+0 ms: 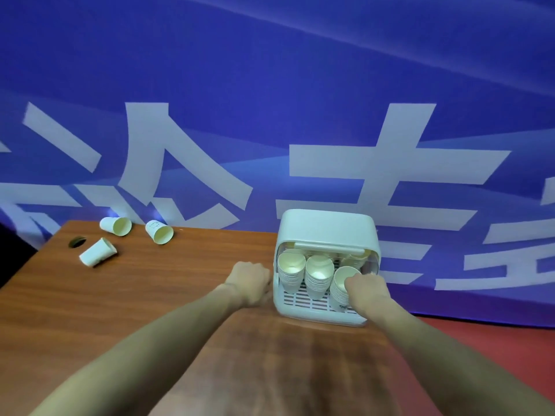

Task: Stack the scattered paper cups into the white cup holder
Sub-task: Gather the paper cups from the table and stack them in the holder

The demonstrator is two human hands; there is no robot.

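Observation:
The white cup holder [327,226] stands at the table's far right with its front cover lifted. Inside it are three stacks of paper cups: a left stack [290,270], a middle stack [319,274] and a right stack [342,285]. My right hand [365,291] grips the right stack at its rim. My left hand [250,282] is curled against the holder's left side. Three loose paper cups lie on their sides at the far left: one [115,226], another [159,232], and a third [97,253].
The wooden table [180,280] ends at the far edge against a blue banner with large white characters. A round cable hole [77,241] sits near the loose cups. Red floor [495,334] shows to the right of the table.

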